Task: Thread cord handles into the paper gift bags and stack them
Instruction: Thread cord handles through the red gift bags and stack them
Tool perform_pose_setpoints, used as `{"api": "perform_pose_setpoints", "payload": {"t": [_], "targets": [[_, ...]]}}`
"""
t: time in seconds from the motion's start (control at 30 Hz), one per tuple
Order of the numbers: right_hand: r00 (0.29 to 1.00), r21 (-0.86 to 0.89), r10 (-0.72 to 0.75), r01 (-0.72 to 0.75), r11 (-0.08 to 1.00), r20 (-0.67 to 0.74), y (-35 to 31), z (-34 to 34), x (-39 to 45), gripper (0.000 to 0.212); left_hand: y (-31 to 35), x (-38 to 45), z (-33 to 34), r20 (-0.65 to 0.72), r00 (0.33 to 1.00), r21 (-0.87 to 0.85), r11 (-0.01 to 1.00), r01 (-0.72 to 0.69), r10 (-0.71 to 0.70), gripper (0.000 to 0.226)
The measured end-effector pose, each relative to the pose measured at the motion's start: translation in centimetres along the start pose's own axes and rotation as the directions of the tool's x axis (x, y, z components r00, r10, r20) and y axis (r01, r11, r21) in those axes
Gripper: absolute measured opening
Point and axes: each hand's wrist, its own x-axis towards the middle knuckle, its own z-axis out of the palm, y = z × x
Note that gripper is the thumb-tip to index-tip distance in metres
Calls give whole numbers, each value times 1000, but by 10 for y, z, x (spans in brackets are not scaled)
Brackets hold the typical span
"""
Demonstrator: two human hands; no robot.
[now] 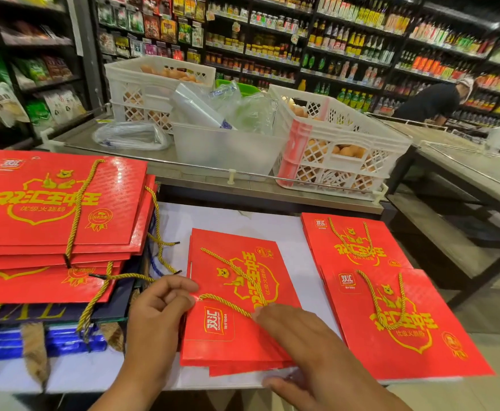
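While both hands work, a red bag (236, 295) lies flat on the counter (296, 247).
The left hand (159, 310) pinches its gold cord (228, 304); the right hand (305, 342) presses down, fingers spread.

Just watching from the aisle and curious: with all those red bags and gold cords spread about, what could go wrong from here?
1. The left hand pinches the gold cord at the middle bag; a hard tug might tear the paper.
2. The pile of bags on the left sits unevenly, with loose cords hanging; a snagged cord could drag it down.
3. The right hand lies across the cord and may tangle it.
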Motion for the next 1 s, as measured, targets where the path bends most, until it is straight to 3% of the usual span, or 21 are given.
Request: {"api": "perform_pose_setpoints", "payload": {"t": [0.13,0.2,0.3,0.43,0.5,0.7,0.77,0.9,1.0], "targets": [[990,-79,-88,80,994,-108,-4,-3,2,63,0,-1,-3,-14,1000,-11,1000,3,-4,21],[973,-97,-118,100,990,-200,-4,-5,4,47,-1,0,-4,-33,999,-3,1000,-13,13,26],[946,-114,-126,96,989,-298,1,-16,10,37,-1,-4,-1,-28,995,35,995,-90,91,8],[927,-110,-79,41,993,-367,4,-45,12,50,-1,-7,-1,55,982,221,956,-191,183,43],[924,-103,-66,29,994,-377,2,-67,14,39,0,-9,0,112,971,246,941,-233,211,47],[917,87,81,-50,995,-392,-3,-119,21,22,-1,-11,3,181,960,191,950,-246,213,63],[903,119,118,-76,990,-412,-2,-133,25,17,-1,-10,3,174,959,192,947,-256,224,59],[875,261,242,-140,955,-419,10,-161,33,18,-5,-8,0,166,969,233,947,-219,184,29],[872,465,356,-176,868,-335,28,-176,43,21,-11,-8,-4,200,962,258,937,-237,188,43]]}}
